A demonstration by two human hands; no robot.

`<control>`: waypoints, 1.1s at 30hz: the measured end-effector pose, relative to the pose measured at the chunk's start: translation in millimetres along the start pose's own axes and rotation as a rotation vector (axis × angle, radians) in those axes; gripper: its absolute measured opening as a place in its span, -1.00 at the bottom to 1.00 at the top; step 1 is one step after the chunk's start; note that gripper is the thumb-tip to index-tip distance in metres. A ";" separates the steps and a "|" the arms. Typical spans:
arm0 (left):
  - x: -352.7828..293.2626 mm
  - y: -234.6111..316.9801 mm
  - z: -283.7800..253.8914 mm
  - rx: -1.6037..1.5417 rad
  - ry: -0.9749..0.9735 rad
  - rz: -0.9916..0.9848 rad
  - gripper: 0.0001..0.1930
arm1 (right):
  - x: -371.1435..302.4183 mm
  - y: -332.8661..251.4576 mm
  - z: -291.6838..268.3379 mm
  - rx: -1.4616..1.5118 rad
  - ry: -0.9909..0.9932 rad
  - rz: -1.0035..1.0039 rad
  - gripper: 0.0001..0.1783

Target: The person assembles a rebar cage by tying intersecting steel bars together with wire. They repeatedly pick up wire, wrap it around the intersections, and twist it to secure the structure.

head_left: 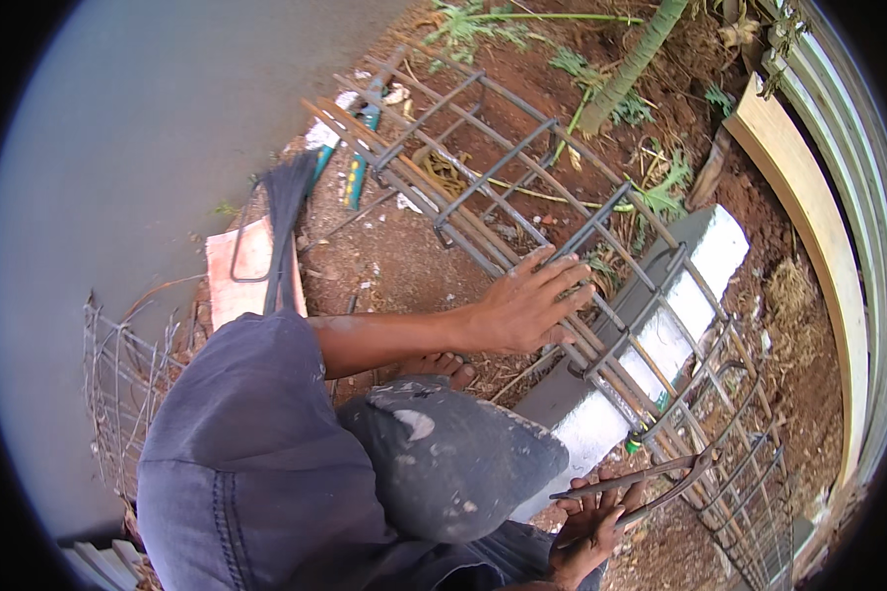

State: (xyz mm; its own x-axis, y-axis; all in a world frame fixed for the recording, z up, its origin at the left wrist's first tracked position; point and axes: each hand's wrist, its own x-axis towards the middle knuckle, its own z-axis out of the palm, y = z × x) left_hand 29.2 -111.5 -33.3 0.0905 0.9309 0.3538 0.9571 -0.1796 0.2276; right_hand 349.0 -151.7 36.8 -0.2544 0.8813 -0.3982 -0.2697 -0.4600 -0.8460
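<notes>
A long cage of steel reinforcing bars (493, 202), with square stirrups along it, runs from the upper middle down to the lower right. My left hand (527, 307) lies palm down on its near bars, fingers stretched out and apart. Lower right, palm turned up, my right hand (589, 532) holds a pair of long-handled pincers (665, 475). The handles are spread, and the pincers' jaw end is up against the cage bars. Part of the grip on the handles is hidden behind the fingers.
The cage crosses a grey-and-white block (705, 256). Bolt cutters with teal handles (358, 177) lie near its far end, beside a bundle of dark wire (284, 212) and a pinkish board (225, 286). A curved wooden board (808, 217) and corrugated sheets (862, 197) border the right.
</notes>
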 end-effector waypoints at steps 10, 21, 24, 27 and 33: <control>-1.1 -0.7 -20.5 0.095 -0.206 -0.034 -0.35 | 22.8 -18.0 34.5 0.084 0.196 0.475 -0.53; 41.3 13.8 -30.8 0.067 -0.751 -0.143 -0.08 | 21.5 -45.0 57.0 0.043 0.287 0.587 -0.44; 21.1 -6.7 -8.8 0.016 -0.615 -0.134 -0.10 | 20.6 0.0 54.0 0.074 0.190 0.582 -0.33; 17.8 -5.6 10.5 0.160 -0.633 -0.095 -0.07 | 19.8 3.9 49.1 0.067 0.243 0.381 -0.24; 20.9 -26.3 41.7 0.258 -0.828 -0.356 -0.09 | -8.8 20.4 29.7 0.481 0.612 0.388 -0.35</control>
State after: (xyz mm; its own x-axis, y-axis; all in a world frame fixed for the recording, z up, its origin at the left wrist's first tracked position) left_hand 17.4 -74.1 -69.8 -0.1476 0.8650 -0.4796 0.9886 0.1436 -0.0451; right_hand 318.2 -172.1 33.6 0.0971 0.4920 -0.8652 -0.6655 -0.6142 -0.4240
